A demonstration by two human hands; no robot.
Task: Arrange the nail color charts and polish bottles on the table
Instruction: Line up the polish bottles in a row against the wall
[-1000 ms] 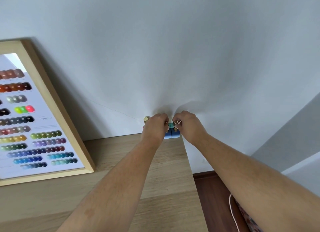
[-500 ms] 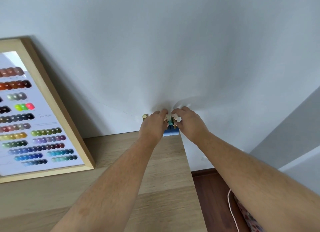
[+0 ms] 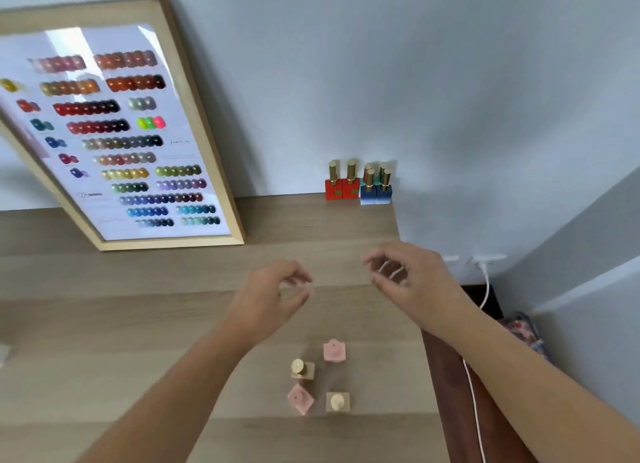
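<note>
A framed nail color chart (image 3: 117, 140) leans against the wall at the back left of the wooden table (image 3: 138, 324). Two red polish bottles (image 3: 342, 188) and blue ones (image 3: 375, 193) with gold caps stand in a tight group at the table's far right corner, against the wall. Closer to me stand several pink and beige bottles: a pink one (image 3: 334, 351), a beige gold-capped one (image 3: 302, 369), another pink one (image 3: 300, 398) and a beige one (image 3: 337, 401). My left hand (image 3: 270, 296) and my right hand (image 3: 412, 279) hover over the table between the two groups, fingers curled apart, holding nothing.
The table's right edge drops to a dark floor (image 3: 485, 410) where a white cable (image 3: 474, 386) runs up to wall sockets (image 3: 485, 259). A patterned cloth (image 3: 526, 334) lies by the wall at the right.
Both hands have let go of the bottles at the far corner and pulled back toward me. The view has tilted down, showing the nearer bottles.
</note>
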